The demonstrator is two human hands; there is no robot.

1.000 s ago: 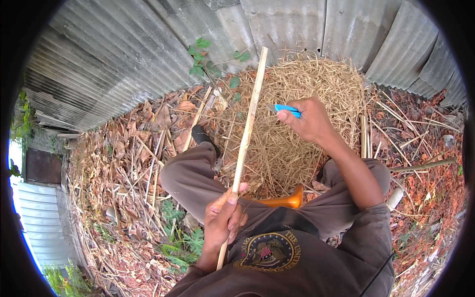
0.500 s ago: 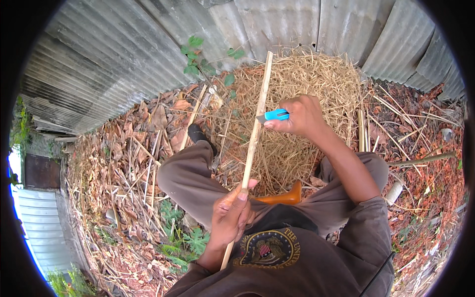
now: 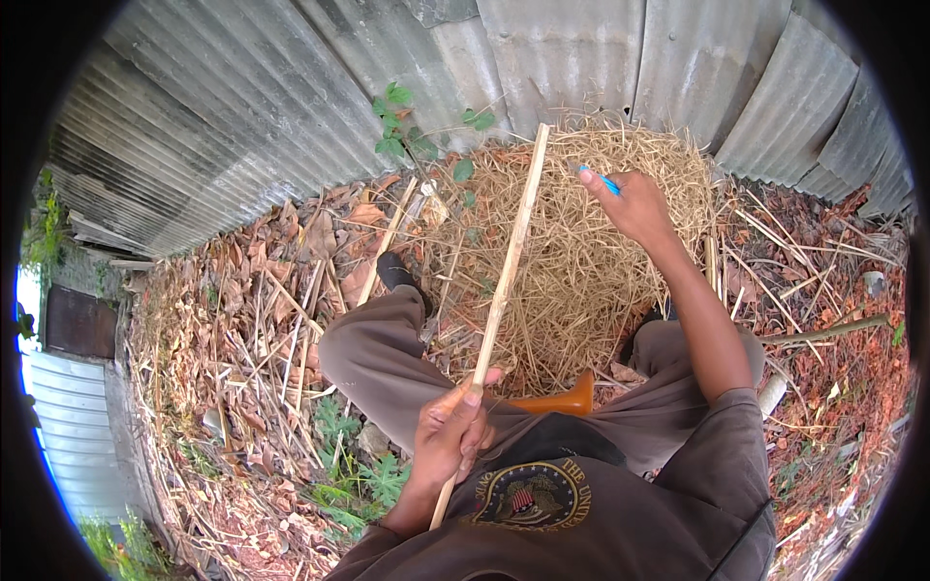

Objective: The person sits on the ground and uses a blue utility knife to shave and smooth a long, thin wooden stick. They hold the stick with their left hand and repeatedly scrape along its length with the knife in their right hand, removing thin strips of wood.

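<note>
The left hand (image 3: 449, 436), at the near side, is closed around a long, thin, pale wooden strip (image 3: 510, 261), which points to the far side over a heap of dry yellow straw (image 3: 591, 276). The right hand (image 3: 639, 207), farther and to the right of this strip, is gripping a small bright-blue knife (image 3: 610, 184), whose tip is apart from the strip

Blue knife (image 3: 611, 185), pale tan stick (image 3: 508, 266), grey sheeting (image 3: 567, 58).

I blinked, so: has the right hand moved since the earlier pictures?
Yes: the right hand, holding the blue cutter, is now closer to the corrugated metal wall and farther right along it.
</note>
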